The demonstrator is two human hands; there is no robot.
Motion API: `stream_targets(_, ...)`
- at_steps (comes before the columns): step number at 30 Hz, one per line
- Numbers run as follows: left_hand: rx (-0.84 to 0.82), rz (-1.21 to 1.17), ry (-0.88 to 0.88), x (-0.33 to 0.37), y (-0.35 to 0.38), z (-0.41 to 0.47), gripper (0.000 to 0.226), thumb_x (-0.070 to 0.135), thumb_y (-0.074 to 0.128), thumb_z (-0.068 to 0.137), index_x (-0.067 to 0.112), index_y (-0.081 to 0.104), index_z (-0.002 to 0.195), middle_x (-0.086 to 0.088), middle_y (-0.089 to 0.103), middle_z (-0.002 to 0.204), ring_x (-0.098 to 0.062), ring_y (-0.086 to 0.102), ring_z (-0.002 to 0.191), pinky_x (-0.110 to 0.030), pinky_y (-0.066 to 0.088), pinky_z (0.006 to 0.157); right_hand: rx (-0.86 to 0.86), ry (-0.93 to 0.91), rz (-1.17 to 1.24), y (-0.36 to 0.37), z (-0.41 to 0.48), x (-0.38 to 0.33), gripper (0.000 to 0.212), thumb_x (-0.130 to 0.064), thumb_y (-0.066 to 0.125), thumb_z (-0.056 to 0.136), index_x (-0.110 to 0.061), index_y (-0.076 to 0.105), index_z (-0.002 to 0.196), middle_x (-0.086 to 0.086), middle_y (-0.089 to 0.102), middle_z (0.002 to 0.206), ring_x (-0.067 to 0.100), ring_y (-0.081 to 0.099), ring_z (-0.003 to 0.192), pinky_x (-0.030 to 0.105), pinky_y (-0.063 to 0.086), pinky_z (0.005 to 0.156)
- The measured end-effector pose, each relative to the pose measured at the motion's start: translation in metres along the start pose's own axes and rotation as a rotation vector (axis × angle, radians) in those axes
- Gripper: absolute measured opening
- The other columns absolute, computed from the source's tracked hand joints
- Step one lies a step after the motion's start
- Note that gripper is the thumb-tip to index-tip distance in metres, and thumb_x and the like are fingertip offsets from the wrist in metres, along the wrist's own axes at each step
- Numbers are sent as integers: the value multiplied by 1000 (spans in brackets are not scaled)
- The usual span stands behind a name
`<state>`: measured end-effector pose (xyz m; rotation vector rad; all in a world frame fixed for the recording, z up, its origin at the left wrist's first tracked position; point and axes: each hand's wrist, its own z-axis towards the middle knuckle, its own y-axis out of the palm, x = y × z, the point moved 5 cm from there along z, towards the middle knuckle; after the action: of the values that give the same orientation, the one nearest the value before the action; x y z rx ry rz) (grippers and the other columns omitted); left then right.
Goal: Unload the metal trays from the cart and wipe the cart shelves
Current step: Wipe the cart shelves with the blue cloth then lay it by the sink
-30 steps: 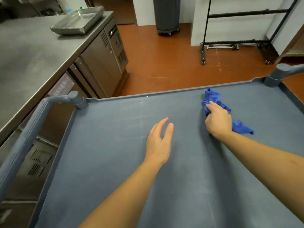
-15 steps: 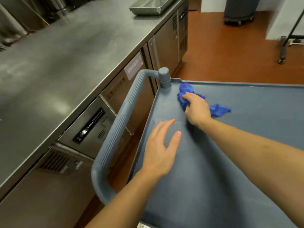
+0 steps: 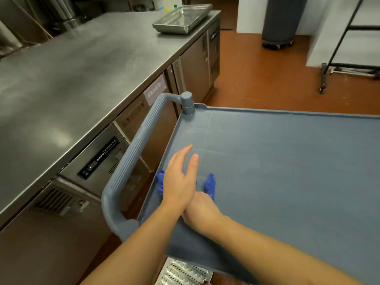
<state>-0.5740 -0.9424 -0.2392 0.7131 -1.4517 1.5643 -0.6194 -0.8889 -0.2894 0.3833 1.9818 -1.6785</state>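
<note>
The grey plastic cart's top shelf point(image 3: 287, 161) fills the right half of the view, with its ribbed handle point(image 3: 127, 167) on the left. My right hand point(image 3: 202, 210) holds a blue cloth point(image 3: 209, 186) against the shelf near the left rim; my left hand covers most of it. My left hand point(image 3: 180, 182) hovers flat over the right one, fingers straight and holding nothing. A stack of metal trays point(image 3: 182, 18) sits on the steel counter's far corner. A perforated metal tray point(image 3: 183, 272) shows below the shelf's near edge.
A long steel counter point(image 3: 82, 68) with fridge doors and a control panel point(image 3: 98, 158) runs along the left, close to the cart handle. On the orange floor stand a grey wheeled bin point(image 3: 281, 19) and a black rack frame point(image 3: 339, 48) at the far right.
My right hand has dragged the blue cloth from the shelf's far left corner back along the left rim toward me, ending under my left hand. The view tilted down slightly.
</note>
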Motion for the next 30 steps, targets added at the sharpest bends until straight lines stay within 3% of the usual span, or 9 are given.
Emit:
stream_targets(2,-10,-13,-29,8,20,-13,35,31,50,97,20,56,130,5,55,133,0,44,121,-5,28,97,10,-30,-24,-14,-18,13,23,-3,44,90,-2,64,103,17,66,101,36,61,92,36,36,66)
stream_targets(5,-25,-56,-84,27,56,-31,34,31,50,97,22,57,128,6,55,133,-5,47,123,-15,31,99,91,30,-23,-45,-50,67,33,-1,44,83,-12,66,104,3,65,105,27,61,94,33,33,66)
stream_targets(7,-62,-88,-88,45,86,-49,33,30,50,97,21,57,128,6,55,131,-4,47,120,-14,31,97,153,93,-127,-72,-80,117,29,-4,44,83,-13,65,101,-1,60,110,25,58,99,33,28,63)
stream_targets(14,-263,-98,29,103,191,-114,34,25,54,96,14,58,127,0,57,131,-6,49,120,-11,28,100,334,683,-325,-172,-243,309,32,-1,46,83,-15,65,105,3,59,127,34,58,109,36,47,81)
stream_targets(17,-369,-97,64,126,225,-140,37,27,53,96,15,56,130,1,55,134,-2,45,119,-10,27,101,338,878,-356,-198,-323,352,30,-1,47,81,-14,65,100,10,64,114,37,61,99,37,51,77)
stream_targets(20,-438,-84,122,145,246,-157,38,30,52,96,16,55,132,3,54,135,1,43,118,-8,25,100,323,1052,-376,-213,-390,368,25,-1,49,80,-12,65,96,15,66,101,37,62,91,35,49,70)
stream_targets(24,-487,-88,129,151,252,-169,39,32,51,97,19,54,133,4,53,136,-3,44,124,-12,26,102,404,1203,-284,-207,-430,354,26,-2,52,80,-9,69,99,21,67,99,38,63,91,40,53,74)
stream_targets(30,-450,-137,61,119,208,-164,41,38,50,97,19,55,132,2,54,136,-12,46,128,-27,31,110,390,1091,-167,-149,-342,255,31,-2,49,84,-16,67,105,18,65,103,39,61,98,34,46,75)
